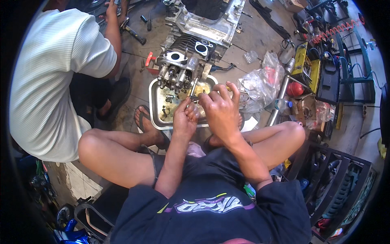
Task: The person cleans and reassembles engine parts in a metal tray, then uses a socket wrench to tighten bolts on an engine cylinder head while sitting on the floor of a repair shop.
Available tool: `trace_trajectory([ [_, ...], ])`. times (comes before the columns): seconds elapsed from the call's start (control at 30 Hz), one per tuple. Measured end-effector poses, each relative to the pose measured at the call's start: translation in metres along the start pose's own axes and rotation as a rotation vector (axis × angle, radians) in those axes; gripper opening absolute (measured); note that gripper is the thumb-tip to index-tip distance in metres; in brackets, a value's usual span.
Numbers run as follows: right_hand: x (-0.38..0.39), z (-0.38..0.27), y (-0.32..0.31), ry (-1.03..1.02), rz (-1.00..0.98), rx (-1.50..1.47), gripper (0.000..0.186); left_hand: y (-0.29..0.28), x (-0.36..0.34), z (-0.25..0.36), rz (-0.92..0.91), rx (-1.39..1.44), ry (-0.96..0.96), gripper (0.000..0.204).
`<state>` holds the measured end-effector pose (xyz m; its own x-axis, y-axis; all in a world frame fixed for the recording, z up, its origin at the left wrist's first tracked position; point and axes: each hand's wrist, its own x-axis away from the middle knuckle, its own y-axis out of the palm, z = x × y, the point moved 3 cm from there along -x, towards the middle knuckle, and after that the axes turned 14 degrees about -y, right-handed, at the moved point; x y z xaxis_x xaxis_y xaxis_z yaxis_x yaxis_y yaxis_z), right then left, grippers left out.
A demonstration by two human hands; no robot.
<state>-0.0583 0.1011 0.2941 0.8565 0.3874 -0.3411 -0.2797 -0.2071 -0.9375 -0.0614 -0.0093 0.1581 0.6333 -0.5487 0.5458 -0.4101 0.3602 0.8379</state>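
Red coiled hose point(338, 31), upper right

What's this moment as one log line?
left hand: curled at metal rod; right hand: alongside, grip unclear; tray: holds small parts; engine: at tray's far edge

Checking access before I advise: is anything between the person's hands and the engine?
Nothing visible blocks the way; only a metal rod shows between the left hand and right hand and the engine.

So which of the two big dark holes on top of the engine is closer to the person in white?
The left hole, lower in the picture. The other hole sits higher and farther right, away from that person.
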Motion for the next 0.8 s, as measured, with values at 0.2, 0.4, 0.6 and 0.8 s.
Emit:
trace_trajectory([
  [0.2,0.013,0.019,0.000,0.112,0.051,-0.138,0.013,0.018,0.010,-0.002,0.300,-0.499,0.328,0.013],
  [0.4,0.039,0.018,0.109,0.310,-0.058,-0.443,0.014,0.023,0.013,0.000,0.611,-1.481,0.869,0.020],
  [0.6,0.023,-0.013,0.171,0.088,0.190,-0.678,0.015,0.032,0.027,0.018,0.630,-1.690,0.964,0.021],
  [0.8,0.055,0.014,0.100,0.174,-0.120,-0.501,0.015,0.014,0.026,-0.001,0.561,-1.259,0.719,0.023],
])
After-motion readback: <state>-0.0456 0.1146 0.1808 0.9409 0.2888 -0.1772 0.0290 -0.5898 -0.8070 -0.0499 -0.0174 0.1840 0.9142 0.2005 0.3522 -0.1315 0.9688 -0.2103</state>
